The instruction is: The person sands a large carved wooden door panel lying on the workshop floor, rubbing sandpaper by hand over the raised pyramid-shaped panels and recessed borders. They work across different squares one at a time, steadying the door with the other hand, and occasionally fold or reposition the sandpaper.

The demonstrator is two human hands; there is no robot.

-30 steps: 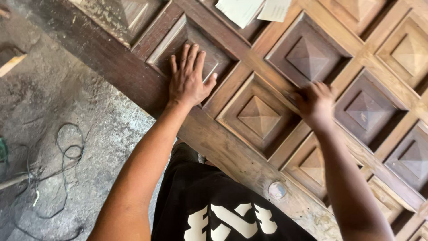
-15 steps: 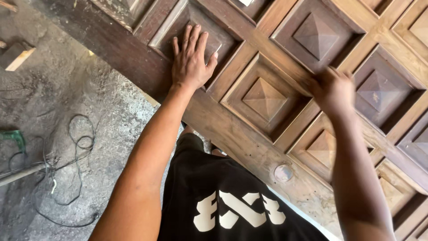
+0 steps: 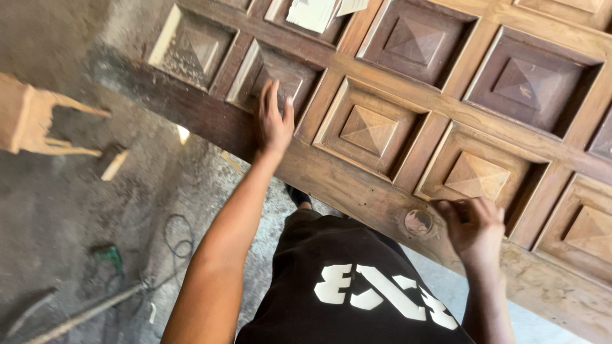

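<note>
Right hand (image 3: 475, 228) dropped to door (image 3: 382, 191) edge, clenched; left hand (image 3: 274, 121) flat, released, on panel.

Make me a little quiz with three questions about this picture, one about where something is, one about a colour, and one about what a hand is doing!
1. Where is the left hand?
A. flat on the wooden door
B. on the floor
C. in a pocket

2. What colour is the shirt?
A. red
B. black with white shapes
C. yellow

3. How is the right hand?
A. spread flat and open
B. fingers curled, beside the round hole
C. holding a hammer

Answers: 1 A, its palm lies on a carved panel. 2 B, dark cloth with white marks. 3 B, the fingers bend at the door's edge rail.
</note>
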